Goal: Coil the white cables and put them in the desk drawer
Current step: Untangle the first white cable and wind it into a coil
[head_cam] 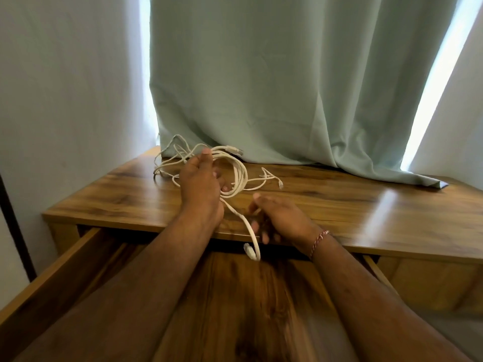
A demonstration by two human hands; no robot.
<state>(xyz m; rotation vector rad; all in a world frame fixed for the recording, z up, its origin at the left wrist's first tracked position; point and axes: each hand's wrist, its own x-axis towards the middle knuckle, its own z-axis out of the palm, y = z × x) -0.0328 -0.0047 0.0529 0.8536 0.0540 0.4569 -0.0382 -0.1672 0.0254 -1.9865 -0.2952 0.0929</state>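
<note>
A thick white cable (241,176) lies in loops on the wooden desk top (339,205), and my left hand (201,186) grips those loops. Its free end (252,246) trails over the desk's front edge and hangs above the open drawer (235,296), ending in a plug. My right hand (277,218) holds that trailing stretch loosely near the desk edge; the hand is blurred. Thinner white cables (172,158) lie tangled behind and to the left of the coil, and another thin end (271,178) lies to its right.
A pale green curtain (287,87) hangs behind the desk and its hem rests on the back of the top. A white wall (65,100) closes off the left side. The drawer's left wall (52,273) runs toward me.
</note>
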